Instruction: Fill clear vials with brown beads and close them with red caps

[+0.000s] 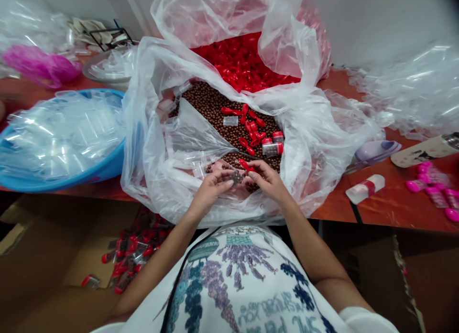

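Note:
My left hand (211, 187) is closed around a small clear vial (236, 177) filled with brown beads. My right hand (267, 179) pinches a red cap (245, 165) right at the vial's end. Both hands hover over the near edge of a big clear plastic bag (158, 146) holding a heap of brown beads (211, 106). Loose red caps (251, 127) and two capped vials (272, 146) lie on the beads just beyond my hands.
A second bag of red caps (244, 60) sits behind. A blue tub (89, 173) of clear plastic stands left. Finished vials (132, 256) lie in a cardboard box below the table. Pink-capped vials (435, 192) and a white bottle (426, 151) lie right.

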`<action>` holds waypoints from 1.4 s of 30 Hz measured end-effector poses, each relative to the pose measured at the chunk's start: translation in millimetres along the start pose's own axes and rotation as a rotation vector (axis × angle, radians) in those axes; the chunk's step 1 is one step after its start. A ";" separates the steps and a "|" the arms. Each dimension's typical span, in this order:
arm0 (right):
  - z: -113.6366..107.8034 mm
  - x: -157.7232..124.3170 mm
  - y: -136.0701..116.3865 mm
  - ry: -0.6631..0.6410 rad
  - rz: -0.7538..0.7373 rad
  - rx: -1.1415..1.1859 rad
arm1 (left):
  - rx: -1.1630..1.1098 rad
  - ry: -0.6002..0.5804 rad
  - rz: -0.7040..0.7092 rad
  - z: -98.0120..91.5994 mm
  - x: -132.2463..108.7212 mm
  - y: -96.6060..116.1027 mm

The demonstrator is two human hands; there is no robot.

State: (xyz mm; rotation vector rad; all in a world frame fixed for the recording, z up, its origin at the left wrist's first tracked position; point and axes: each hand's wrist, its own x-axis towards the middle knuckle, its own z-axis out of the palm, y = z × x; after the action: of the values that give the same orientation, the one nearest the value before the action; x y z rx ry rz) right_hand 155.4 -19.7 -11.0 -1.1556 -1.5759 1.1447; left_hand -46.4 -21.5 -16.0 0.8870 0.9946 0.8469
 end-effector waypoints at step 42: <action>11.1 -7.3 -4.8 0.177 0.092 0.092 | -0.042 0.027 0.088 15.0 -4.4 -12.1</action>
State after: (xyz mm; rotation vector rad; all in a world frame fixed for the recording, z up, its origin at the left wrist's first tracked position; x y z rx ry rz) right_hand 145.4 -29.5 -9.6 -1.2432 -1.3350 1.1289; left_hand -31.6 -33.4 -21.2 0.8902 0.9634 0.9531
